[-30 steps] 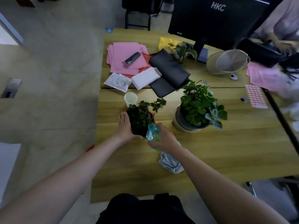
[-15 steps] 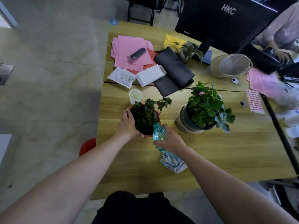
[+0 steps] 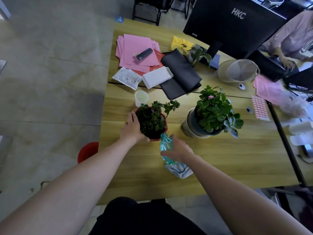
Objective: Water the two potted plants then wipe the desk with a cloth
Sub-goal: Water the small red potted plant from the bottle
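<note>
Left hand (image 3: 133,128): arm reaches forward from the near left; palm and fingers curl against the left wall of the red pot (image 3: 163,116), thumb along its near rim, holding it.

Right hand (image 3: 179,149): arm reaches in from the near right; fingers wrap the body of the bottle (image 3: 166,147), gripping it. Bottle is clear blue-green plastic, tilted, its neck at the near rim of the red pot.

Red pot: near-left part of the desk (image 3: 237,158), holding a small dark-leaved plant, 1 sprig leaning right.

2nd pot (image 3: 191,126): grey and cream, just right of the red pot and apart from it; a fuller plant with 1 pink flower.

Cloth (image 3: 180,170): pale blue, bunched, on the desk near the front edge, partly under the right wrist and the bottle's base.

Cup (image 3: 141,98): white, just beyond the red pot.

Far side of desk: pink papers (image 3: 135,48), white box (image 3: 156,78), black folded mat (image 3: 181,75), monitor (image 3: 235,22), cap (image 3: 237,70).

Floor, left of desk: red bucket (image 3: 88,150).
</note>
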{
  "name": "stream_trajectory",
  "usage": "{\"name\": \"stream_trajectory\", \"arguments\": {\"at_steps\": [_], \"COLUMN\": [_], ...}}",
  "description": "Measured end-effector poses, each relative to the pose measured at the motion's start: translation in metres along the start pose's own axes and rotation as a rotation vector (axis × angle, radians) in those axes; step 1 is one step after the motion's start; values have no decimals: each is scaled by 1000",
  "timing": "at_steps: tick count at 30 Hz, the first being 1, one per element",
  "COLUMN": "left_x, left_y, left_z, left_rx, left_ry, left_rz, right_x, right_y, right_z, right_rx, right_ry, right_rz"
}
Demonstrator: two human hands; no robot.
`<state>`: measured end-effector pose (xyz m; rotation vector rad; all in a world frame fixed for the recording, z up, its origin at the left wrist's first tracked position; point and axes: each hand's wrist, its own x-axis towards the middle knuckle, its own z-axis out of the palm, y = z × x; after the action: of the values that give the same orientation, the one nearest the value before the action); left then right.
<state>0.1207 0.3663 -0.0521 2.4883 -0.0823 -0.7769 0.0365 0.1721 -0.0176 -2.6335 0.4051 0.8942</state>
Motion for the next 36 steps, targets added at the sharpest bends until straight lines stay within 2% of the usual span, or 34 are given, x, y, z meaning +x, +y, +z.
{"name": "stream_trajectory", "arguments": {"at_steps": [36], "left_x": [1], "left_y": [7], "left_z": [-5], "left_rx": [11], "left_ry": [-55], "left_rz": [-62], "right_x": [3], "right_y": [-12], "right_z": [-5], "right_rx": [-98], "right_ry": [-80], "right_rz": [78]}}
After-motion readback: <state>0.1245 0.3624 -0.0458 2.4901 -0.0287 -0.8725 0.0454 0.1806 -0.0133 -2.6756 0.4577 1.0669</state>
